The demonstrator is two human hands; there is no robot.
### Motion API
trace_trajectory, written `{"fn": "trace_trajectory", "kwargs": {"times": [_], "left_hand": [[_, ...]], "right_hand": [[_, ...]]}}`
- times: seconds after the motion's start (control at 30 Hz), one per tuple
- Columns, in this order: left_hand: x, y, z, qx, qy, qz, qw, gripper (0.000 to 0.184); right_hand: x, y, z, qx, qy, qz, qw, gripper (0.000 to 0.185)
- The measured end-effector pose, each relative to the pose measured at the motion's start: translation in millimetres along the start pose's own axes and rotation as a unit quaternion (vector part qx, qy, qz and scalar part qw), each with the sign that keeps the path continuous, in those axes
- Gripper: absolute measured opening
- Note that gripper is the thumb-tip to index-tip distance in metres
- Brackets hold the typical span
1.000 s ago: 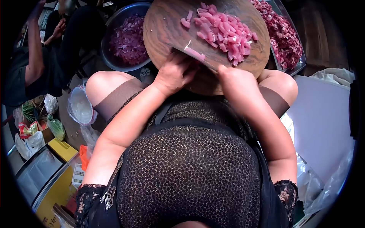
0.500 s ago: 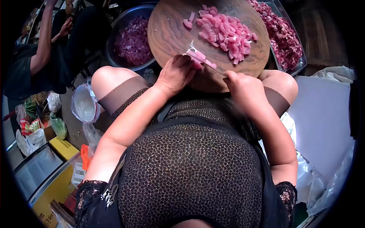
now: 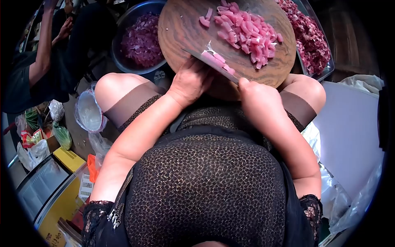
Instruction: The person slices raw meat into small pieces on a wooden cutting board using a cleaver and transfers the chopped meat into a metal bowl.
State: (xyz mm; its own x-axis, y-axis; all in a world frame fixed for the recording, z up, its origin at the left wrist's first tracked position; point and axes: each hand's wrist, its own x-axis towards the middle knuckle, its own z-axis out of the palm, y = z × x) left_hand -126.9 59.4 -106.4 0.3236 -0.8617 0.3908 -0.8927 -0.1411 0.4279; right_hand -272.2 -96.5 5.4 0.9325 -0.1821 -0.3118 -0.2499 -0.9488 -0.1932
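Observation:
My right hand (image 3: 261,96) grips the handle of a knife (image 3: 212,65), whose blade slants up and left across the near part of a round wooden chopping board (image 3: 181,24). Right behind the blade, on its far side, lie freshly cut strips of raw pink meat (image 3: 220,59) with a white stringy bit. My left hand (image 3: 189,82) is curled at the near side of the blade, closed on the meat; its fingertips are in shadow and partly hidden. Farther back on the board sits a heap of cut meat pieces (image 3: 249,33), with two loose pieces (image 3: 205,18) left of it.
A metal bowl (image 3: 117,53) of cut meat stands left of the board, and a metal tray (image 3: 329,68) of minced meat stands right. Another person's hand (image 3: 63,31) shows at upper left. A white bucket (image 3: 89,115) and plastic bags (image 3: 61,136) lie lower left.
The knife blade has turned so its broad side shows, and it now covers the meat near my left fingertips. My right hand has shifted slightly left and nearer to me.

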Motion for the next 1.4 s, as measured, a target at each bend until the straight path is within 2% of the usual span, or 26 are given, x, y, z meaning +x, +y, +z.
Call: {"fn": "trace_trajectory", "kwargs": {"times": [0.1,0.17,0.27,0.37,0.43,0.5,0.53,0.57,0.63,0.7,0.77,0.83,0.93,1.0,1.07,1.13,1.2,1.27,1.37,1.4], "left_hand": [[-1,0,0,-0.015,-0.001,0.0,1.0,0.037],[-2,-2,-1,-0.009,-0.018,0.0,1.0,0.036],[-8,3,-4,-0.002,-0.03,-0.004,1.0,0.036],[-9,3,-3,0.046,-0.011,0.028,0.998,0.036],[-7,2,-6,-0.011,-0.053,0.007,0.999,0.036],[-5,7,-17,-0.039,-0.03,0.002,0.999,0.034],[-4,7,-22,-0.066,-0.009,-0.003,0.998,0.032],[-8,0,-16,-0.028,0.011,0.018,0.999,0.027],[-15,-1,-8,-0.007,-0.02,-0.026,0.999,0.024],[-12,-2,-4,0.003,-0.028,-0.029,0.999,0.026],[-11,0,-6,0.028,0.018,0.014,0.999,0.029],[-10,-1,-5,0.031,0.017,0.018,0.999,0.03],[-7,1,-8,0.015,0.016,0.023,1.0,0.032],[-8,0,-7,-0.001,0.017,0.023,1.0,0.032],[-14,-5,-4,0.007,-0.05,-0.009,0.999,0.028],[-11,1,-9,0.013,-0.042,-0.015,0.999,0.03],[-14,8,-12,0.014,-0.038,-0.025,0.999,0.031],[-12,10,-12,0.04,-0.037,0.012,0.998,0.039],[-10,10,-13,-0.001,-0.05,-0.01,0.999,0.042],[-10,9,-16,-0.021,-0.072,-0.023,0.997,0.041]], "right_hand": [[32,-14,9,0.043,-0.014,0.014,0.999,0.015],[52,-16,13,0.056,-0.009,-0.028,0.998,0.018],[50,5,17,0.039,0.013,-0.032,0.999,0.018],[22,42,17,0.05,0.011,-0.007,0.999,0.023],[9,52,13,0.03,0.0,0.003,1.0,0.023],[-8,48,16,0.033,0.082,0.082,0.993,0.017],[-14,43,13,0.031,0.085,0.08,0.993,0.017],[-22,34,10,0.044,0.081,0.053,0.994,0.016],[-31,25,16,0.052,0.066,0.007,0.996,0.019],[-29,19,17,0.016,0.039,0.001,0.999,0.015],[-25,15,16,0.005,0.031,0.0,1.0,0.014],[-20,12,8,-0.002,0.001,-0.007,1.0,0.012],[-9,5,-2,0.042,-0.018,-0.013,0.999,0.012],[14,-2,8,0.045,-0.013,-0.019,0.999,0.014],[32,-1,12,0.048,-0.004,-0.029,0.998,0.017],[44,1,11,0.067,0.021,-0.072,0.995,0.02],[43,13,12,0.011,-0.006,-0.059,0.998,0.018],[30,33,0,-0.011,-0.05,-0.026,0.998,0.017],[8,59,15,-0.003,0.058,0.025,0.998,0.018],[1,57,15,-0.005,0.057,0.025,0.998,0.018]]}}
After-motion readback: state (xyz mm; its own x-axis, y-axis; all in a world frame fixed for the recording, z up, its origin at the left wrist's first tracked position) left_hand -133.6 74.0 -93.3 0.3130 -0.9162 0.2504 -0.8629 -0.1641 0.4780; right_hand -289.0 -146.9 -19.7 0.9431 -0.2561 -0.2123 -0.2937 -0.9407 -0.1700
